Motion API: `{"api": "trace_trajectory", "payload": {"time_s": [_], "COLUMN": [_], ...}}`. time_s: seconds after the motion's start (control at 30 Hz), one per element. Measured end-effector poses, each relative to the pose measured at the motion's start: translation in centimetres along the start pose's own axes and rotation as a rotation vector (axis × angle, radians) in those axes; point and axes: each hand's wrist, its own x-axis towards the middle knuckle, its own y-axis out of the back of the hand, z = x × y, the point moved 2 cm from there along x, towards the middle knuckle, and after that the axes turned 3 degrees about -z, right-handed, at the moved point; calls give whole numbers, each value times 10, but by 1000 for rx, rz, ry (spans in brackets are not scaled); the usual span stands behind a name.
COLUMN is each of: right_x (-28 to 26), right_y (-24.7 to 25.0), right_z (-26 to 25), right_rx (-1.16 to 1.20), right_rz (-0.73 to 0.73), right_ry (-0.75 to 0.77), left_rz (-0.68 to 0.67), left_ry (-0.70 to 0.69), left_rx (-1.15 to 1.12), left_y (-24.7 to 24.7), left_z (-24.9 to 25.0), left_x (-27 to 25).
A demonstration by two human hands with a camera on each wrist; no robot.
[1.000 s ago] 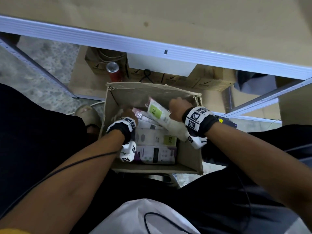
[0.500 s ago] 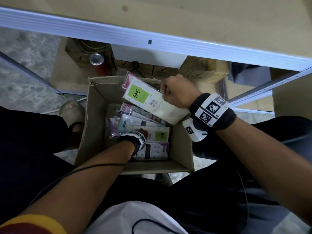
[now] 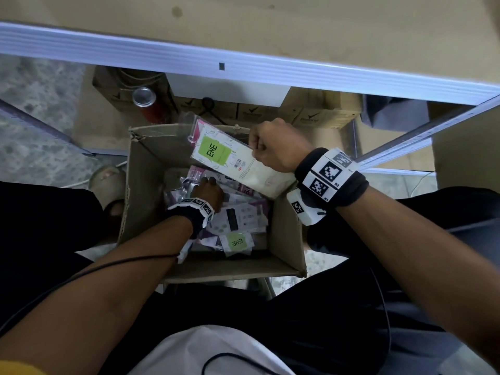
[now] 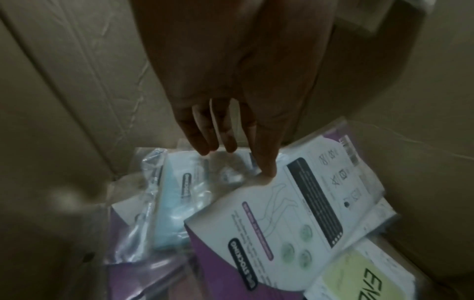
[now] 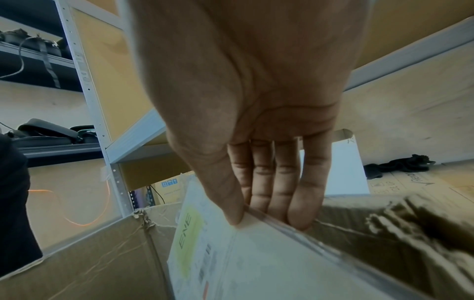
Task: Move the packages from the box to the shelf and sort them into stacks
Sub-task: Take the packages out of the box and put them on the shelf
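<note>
The right hand (image 3: 273,148) pinches a white package with a green label (image 3: 230,161) by its edge, thumb against fingers (image 5: 271,182), holding it tilted above the cardboard box (image 3: 140,185) toward its 1 o'clock corner. The left hand (image 3: 208,192) reaches into the box, fingers (image 4: 265,154) straight and slightly spread, one fingertip touching a purple-and-white package (image 4: 295,213) in the loose pile. The shelf (image 3: 243,28) spans 12 o'clock.

The cardboard box (image 3: 146,185) stands open at the top, its four walls closing in the loose packages (image 3: 238,220) heaped on its bottom. The right hand (image 3: 273,147) holds a white package (image 3: 232,163) slanted across the far right of the opening. Overhead, the shelf edge (image 3: 243,66) juts above the box's far side.
</note>
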Motion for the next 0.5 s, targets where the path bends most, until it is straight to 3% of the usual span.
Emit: {"api": "trace_trajectory", "payload": {"time_s": [0.27, 0.5], "right_x": [5, 5], "right_y": [-5, -15], "right_z": [-1, -3], "right_rx": [-48, -90], "right_rz": [-9, 18], "right_ry": [9, 37], "left_rz": [-66, -166], "left_ry": [-45, -74], "left_rx": [-167, -149], "left_y": [-6, -24], "left_z": [2, 11], "left_x": [-5, -3]}}
